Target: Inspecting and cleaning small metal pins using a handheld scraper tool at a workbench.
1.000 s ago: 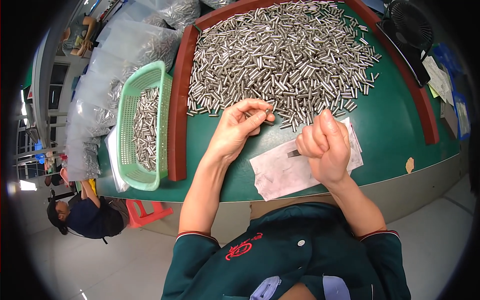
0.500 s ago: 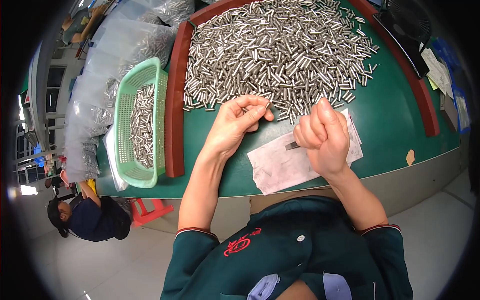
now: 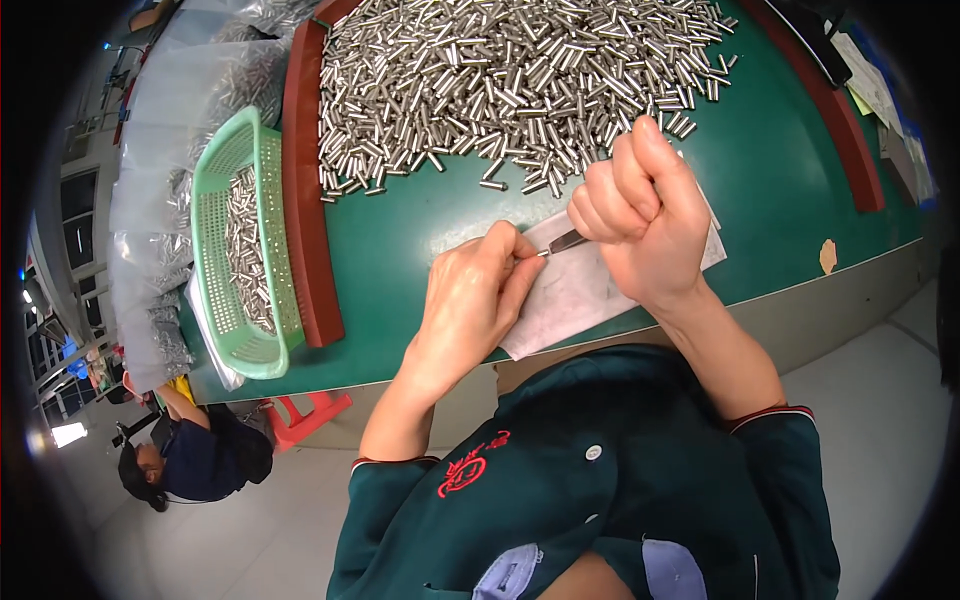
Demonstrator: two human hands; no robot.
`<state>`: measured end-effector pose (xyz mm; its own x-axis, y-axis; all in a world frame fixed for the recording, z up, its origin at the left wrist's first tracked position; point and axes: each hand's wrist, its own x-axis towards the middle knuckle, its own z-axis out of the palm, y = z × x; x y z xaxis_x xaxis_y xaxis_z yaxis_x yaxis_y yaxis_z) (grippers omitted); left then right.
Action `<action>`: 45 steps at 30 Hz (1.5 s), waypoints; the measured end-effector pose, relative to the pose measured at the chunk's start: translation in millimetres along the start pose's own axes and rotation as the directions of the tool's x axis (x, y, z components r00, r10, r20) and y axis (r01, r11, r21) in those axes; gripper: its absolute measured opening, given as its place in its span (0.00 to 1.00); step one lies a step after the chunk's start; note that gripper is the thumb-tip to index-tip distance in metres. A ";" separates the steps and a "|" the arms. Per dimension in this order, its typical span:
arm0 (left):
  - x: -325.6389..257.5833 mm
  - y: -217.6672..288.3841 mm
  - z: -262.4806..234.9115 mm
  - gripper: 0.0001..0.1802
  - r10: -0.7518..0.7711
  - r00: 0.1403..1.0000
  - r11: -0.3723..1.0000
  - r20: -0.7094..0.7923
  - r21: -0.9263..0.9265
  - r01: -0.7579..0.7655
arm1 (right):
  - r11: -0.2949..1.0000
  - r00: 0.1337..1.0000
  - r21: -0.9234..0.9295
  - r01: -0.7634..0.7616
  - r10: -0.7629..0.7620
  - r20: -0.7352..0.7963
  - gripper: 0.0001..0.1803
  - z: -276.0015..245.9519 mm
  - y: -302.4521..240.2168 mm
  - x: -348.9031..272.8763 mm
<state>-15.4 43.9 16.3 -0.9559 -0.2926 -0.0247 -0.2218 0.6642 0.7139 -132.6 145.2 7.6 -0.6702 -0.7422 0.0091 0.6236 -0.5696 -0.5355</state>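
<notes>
The right hand [image 3: 640,215] is balled into a fist, knuckles up, its forearm rising from the near edge at the right. It is clenched around a slim metal tool [image 3: 563,241] whose tip pokes out leftward below the fingers. The left hand [image 3: 475,300] comes in from the near centre, fingers curled together, thumb and fingertips pinching a small metal piece [image 3: 541,253] right at the tool's tip; the piece is too small to make out clearly. Both hands meet over a white sheet of paper [image 3: 570,300] lying on the green table [image 3: 770,160] near its near edge.

Beyond the hands, farther across the table, lies a broad heap of short silvery metal pins [image 3: 510,70], shiny and tube-like, scattered in all directions. A reddish rim strip [image 3: 305,200] borders the table on the left, and a green mesh basket [image 3: 215,270] holding more pins sits just outside it.

Compared with half a second ago, the left hand has left the edge of the heap and drawn back near to the paper, closing up to the right hand, which was then apart from it.
</notes>
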 end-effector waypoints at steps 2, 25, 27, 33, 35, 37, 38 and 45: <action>-0.9 0.3 0.8 0.08 -0.050 0.999 0.999 0.002 0.007 0.050 | 1.000 1.000 -0.007 0.006 -0.006 0.004 0.24 -0.5 -1.7 -2.2; -3.2 -4.0 6.0 0.06 -0.091 0.995 0.995 -0.047 -0.055 0.088 | 0.982 0.996 -0.188 0.017 -0.001 0.085 0.25 8.9 5.7 -4.2; -3.3 -3.2 6.0 0.06 -0.089 0.995 0.995 -0.045 -0.039 0.087 | 0.981 0.996 -0.194 0.017 0.001 0.092 0.25 8.1 4.7 -3.0; -9.1 -9.7 -0.6 0.03 -0.280 0.957 0.865 -0.081 -0.453 0.215 | 0.997 0.999 -0.075 0.018 -0.014 0.051 0.24 3.2 -2.3 -2.4; -4.6 -16.7 -11.5 0.03 -0.274 0.961 0.596 0.029 -0.779 0.193 | 0.999 0.998 -0.007 0.032 -0.032 0.060 0.24 1.8 -0.4 -2.7; -2.3 -29.9 -20.0 0.04 -0.234 0.958 0.215 0.165 -0.952 0.216 | 0.997 0.999 -0.082 -0.008 0.012 0.037 0.25 6.2 -3.1 -4.0; -1.9 -37.3 -19.3 0.06 -0.212 0.965 0.150 0.157 -0.970 0.191 | 0.998 0.999 -0.067 -0.015 0.018 0.041 0.25 7.2 -3.6 -5.2; 6.1 -35.1 -23.7 0.11 -0.260 0.942 0.100 0.214 -0.964 0.247 | 1.000 0.998 0.011 0.021 -0.022 0.059 0.23 2.2 -1.8 -6.1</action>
<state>-8.9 2.6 7.7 -0.8837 -0.3008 -0.3586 -0.0726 -0.6687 0.7400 -128.7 149.9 10.4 -0.6589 -0.7489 0.0703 0.6134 -0.5890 -0.5260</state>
